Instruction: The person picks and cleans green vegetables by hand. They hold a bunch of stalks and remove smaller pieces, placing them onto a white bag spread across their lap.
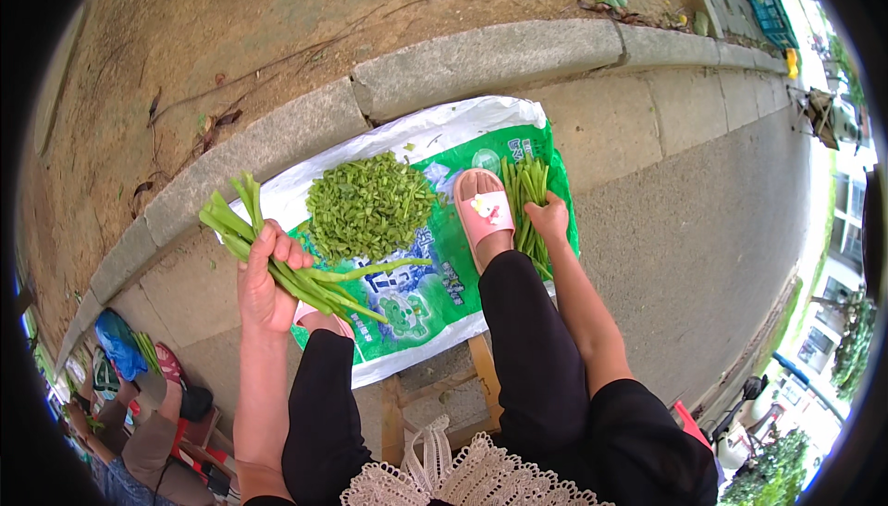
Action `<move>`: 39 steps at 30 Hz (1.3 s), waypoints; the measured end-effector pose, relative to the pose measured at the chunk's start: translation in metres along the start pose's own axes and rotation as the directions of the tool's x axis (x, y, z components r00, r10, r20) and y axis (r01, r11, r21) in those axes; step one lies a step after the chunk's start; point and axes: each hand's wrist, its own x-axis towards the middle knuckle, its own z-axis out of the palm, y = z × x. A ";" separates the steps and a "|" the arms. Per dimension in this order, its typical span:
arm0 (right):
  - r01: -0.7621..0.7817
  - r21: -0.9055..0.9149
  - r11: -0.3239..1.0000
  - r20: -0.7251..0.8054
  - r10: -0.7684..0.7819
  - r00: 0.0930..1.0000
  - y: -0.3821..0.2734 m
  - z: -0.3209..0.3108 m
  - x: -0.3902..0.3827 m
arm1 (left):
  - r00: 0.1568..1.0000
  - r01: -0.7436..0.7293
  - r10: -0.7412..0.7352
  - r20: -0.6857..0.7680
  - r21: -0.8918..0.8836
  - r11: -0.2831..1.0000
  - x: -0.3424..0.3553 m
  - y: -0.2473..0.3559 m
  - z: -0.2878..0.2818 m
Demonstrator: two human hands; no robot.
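My left hand (268, 279) is closed round a bunch of green stems (236, 227), held at the mat's left edge with stalks pointing up-left and down-right. My right hand (548, 217) grips stems in a bundle (524, 187) lying beside my pink slipper (485, 206), on the mat's right side. A pile of chopped greens (365, 203) lies on the green and white plastic sheet (435, 316), between my left hand and that slipper. My other slipper is partly hidden under the held stems.
A stone curb (486, 55) borders dirt ahead. A wooden stool (486, 372) shows below the sheet. At lower left, another person's legs (157, 441) are near a blue bag (116, 339) and greens. A scooter (740, 423) stands at lower right, a green crate (766, 8) at upper right.
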 end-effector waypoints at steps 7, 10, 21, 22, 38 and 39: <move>0.043 -0.159 0.986 -0.107 -0.060 0.992 -0.014 0.005 -0.010 | 1.000 0.003 -0.002 -0.018 0.029 1.000 0.000 -0.002 0.003; 0.038 -0.086 0.996 -0.063 -0.043 0.997 -0.013 0.000 -0.007 | 1.000 0.004 -0.003 -0.020 0.033 0.999 0.000 -0.002 0.006; -0.036 0.563 0.826 0.055 0.006 0.998 -0.009 -0.035 -0.026 | 1.000 0.001 -0.001 -0.010 0.042 0.999 -0.001 -0.002 0.004; -0.077 0.599 0.797 0.110 0.013 0.994 -0.012 -0.039 -0.027 | 1.000 0.003 -0.003 -0.006 0.054 0.999 -0.001 -0.002 0.004; 0.257 0.548 0.796 0.026 -0.323 0.946 -0.142 -0.193 -0.112 | 0.994 -0.071 0.052 0.097 0.201 0.977 -0.071 0.031 0.068; 0.278 0.586 0.761 0.017 -0.354 0.935 -0.161 -0.204 -0.123 | 0.991 -0.100 0.077 0.113 0.213 0.972 -0.080 0.038 0.075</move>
